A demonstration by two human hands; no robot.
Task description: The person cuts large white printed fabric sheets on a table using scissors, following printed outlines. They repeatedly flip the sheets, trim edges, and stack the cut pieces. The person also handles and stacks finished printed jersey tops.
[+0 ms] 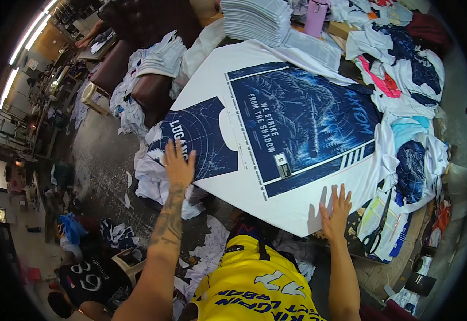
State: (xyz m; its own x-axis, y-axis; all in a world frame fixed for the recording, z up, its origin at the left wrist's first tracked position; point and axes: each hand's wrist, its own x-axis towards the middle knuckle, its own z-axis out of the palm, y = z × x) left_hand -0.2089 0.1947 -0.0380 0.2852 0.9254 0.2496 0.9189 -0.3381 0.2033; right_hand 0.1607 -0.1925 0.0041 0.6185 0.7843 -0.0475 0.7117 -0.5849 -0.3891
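A broad sheet of white fabric (228, 195) printed with dark-blue jersey panels lies spread before me. My left hand (179, 166) rests open on the smaller printed panel (212, 136) at the left, fingers apart, near the pale lettering. My right hand (336, 211) is open at the near right edge of the fabric, its fingers spread and casting a shadow on the white. The larger dark-blue panel (308, 117), with a forest-like print and white stripes, lies between and beyond my hands. Neither hand holds anything.
Black-handled scissors (372, 241) lie at the right on papers. Cut fabric pieces (394, 59) heap along the right side. Behind stand a stack of white sheets (257, 20) and a pink bottle (315, 18). Another person (91, 278) is at lower left; scraps litter the floor.
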